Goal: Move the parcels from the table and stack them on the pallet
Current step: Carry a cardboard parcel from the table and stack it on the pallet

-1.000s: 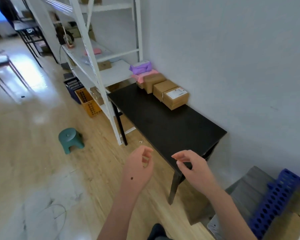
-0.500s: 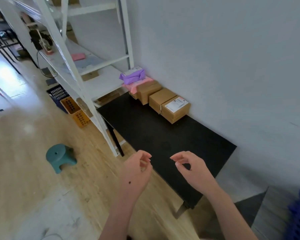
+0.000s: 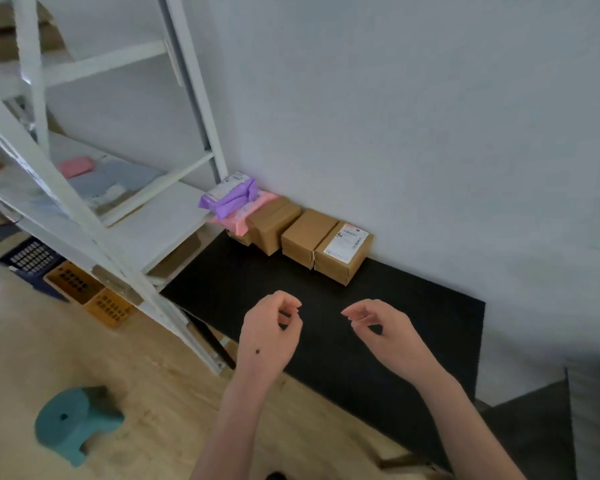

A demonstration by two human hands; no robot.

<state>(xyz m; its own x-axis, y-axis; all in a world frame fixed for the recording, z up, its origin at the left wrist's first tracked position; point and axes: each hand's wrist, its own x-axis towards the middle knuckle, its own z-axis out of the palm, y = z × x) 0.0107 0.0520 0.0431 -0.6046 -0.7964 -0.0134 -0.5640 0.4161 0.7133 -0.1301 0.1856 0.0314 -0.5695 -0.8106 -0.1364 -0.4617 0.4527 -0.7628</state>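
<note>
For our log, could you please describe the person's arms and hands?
Both forearms are bare, no sleeves in view. The left hand and right hand wear no gloves or watch. A small dark dot marks the left hand's back.

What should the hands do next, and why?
Probably reach both forward to the labelled box, the nearest parcel in the row. The left hand and right hand hover empty over the table, short of it.
</note>
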